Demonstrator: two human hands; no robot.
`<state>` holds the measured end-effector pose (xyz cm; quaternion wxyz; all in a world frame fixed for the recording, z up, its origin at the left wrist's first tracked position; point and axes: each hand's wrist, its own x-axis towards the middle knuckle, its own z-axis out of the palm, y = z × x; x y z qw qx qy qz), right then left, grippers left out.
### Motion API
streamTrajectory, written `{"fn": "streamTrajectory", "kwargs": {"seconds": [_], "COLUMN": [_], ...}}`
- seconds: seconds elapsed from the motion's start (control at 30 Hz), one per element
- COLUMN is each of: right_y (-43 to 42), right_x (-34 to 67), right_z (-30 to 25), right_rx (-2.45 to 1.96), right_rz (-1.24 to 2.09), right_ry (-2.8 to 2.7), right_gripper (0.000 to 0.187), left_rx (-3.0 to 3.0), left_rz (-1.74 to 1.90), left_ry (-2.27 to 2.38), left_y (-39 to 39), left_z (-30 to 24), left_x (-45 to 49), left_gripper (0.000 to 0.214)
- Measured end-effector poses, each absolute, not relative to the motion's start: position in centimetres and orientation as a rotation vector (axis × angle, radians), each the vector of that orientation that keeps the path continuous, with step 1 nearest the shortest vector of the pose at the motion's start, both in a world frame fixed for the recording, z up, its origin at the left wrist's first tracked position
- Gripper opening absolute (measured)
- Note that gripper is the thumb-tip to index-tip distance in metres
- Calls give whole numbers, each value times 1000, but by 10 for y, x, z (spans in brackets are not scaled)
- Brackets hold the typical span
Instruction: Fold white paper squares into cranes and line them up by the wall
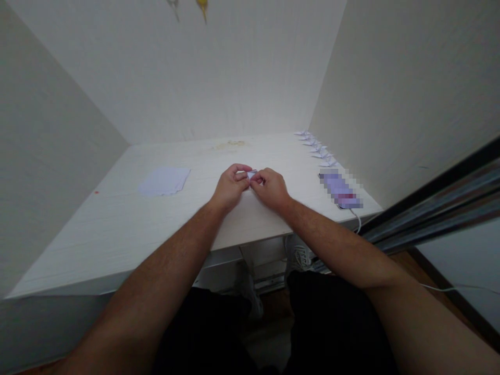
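A small piece of folded white paper [251, 176] is held between my two hands, just above or on the white tabletop [250, 219]. My left hand [231, 187] grips its left side, fingers curled around the edge. On the other side, my right hand [270, 188] pinches the paper with thumb and fingertips. Most of the paper is hidden by the fingers, so its exact folded shape does not show.
Left of my hands lies a stack of white paper sheets [164, 180]. Several folded paper cranes [318, 151] stand in a row along the right wall. A pixelated phone [339, 188] with a white cable [357, 221] rests near the right edge. A yellowish mark [230, 144] is at the back.
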<state>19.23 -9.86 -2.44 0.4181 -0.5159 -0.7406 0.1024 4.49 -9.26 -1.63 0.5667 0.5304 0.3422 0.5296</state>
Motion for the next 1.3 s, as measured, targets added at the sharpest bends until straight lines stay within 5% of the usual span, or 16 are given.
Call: {"fn": "streamTrajectory", "kwargs": {"seconds": [0.4,0.6,1.3], "right_y": [-100,-100,-105], "right_x": [192,192,192], "right_z": [-23,-25,-22], "right_rx": [-1252,-1195,-1320], "right_rz": [310,462,165], "right_ry": [-1812,-1752,-1709], "right_gripper": [11,14,10], "left_rx": [1199,1240,1172], "left_rz": [1209,1293,1360], "left_ry": [832,914,1004], "left_y": [-97,-94,-94], "left_z": [-11,-15,-12], "left_x": [47,45,50], "left_gripper": [41,28,38]}}
